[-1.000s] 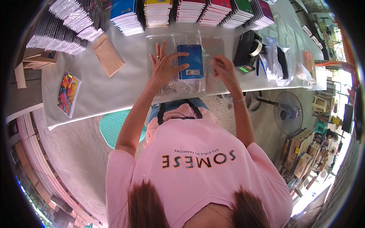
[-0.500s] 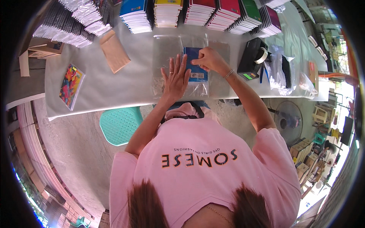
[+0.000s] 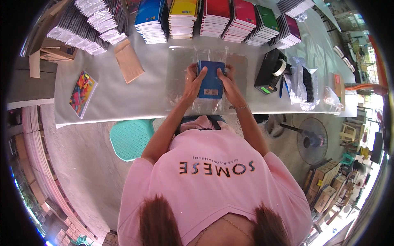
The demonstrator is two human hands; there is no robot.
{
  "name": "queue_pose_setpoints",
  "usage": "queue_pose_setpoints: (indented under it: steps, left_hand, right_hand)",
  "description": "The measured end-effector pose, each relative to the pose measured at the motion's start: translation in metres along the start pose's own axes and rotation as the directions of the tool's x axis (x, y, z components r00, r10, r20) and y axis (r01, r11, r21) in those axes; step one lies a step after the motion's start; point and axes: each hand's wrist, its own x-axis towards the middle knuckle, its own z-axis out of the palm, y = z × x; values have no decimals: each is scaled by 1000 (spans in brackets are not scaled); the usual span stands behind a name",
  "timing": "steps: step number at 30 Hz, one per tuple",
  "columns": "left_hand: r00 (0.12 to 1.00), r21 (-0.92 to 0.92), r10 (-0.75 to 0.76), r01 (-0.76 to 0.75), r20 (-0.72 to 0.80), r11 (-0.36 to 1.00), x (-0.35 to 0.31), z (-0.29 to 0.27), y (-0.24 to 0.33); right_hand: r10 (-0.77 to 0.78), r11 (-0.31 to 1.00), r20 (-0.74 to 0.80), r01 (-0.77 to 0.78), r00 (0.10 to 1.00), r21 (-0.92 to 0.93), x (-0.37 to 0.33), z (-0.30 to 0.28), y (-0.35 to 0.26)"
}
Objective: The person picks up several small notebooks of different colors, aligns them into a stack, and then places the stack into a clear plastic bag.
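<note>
Between my hands is a blue spiral notebook (image 3: 212,82), its cover facing up with a pale label near the lower edge. My left hand (image 3: 193,81) grips its left side, thumb on the cover and fingers behind. On the opposite edge my right hand (image 3: 230,82) does the same, with a bracelet on that wrist. Beneath the notebook, clear plastic wrap (image 3: 180,96) lies on the table over a greyish square. Whether the notebook touches the table cannot be told.
Stacks of coloured notebooks, such as a yellow stack (image 3: 182,22), line the back. A brown envelope (image 3: 129,61) and a colourful packet (image 3: 83,94) lie left. Right stand a black tape dispenser (image 3: 269,71) and plastic-wrapped black coils (image 3: 307,84). A green stool (image 3: 131,139) is below the table.
My left hand, flat at the notebook's left edge before, now grips that side. My right hand moved from the cover to the right edge. The view has shifted slightly.
</note>
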Motion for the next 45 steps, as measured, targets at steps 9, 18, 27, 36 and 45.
queue_pose_setpoints:
  steps: [9,18,27,36,45]
  left_hand:
    - [891,-277,351,-273,288,921,-29,-38,60]
    - [891,-71,448,-444,69,893,-30,-35,22]
    - [914,-137,292,-263,281,955,-12,-31,28]
    - [925,-189,322,-286,200,939,-6,-24,26]
    - [942,-163,235,-200,238,966,-6,-29,32]
  right_hand:
    - [-308,950,243,286,920,124,-37,-9,-48]
    - [-434,898,146,441,889,-12,-17,-13,6]
    - [-410,769,259,484,875,-417,-16,-9,-27]
    - [-374,751,360,507,855,-424,-7,-14,-36]
    - [-818,103,304,644,489,-758,0,25,-177]
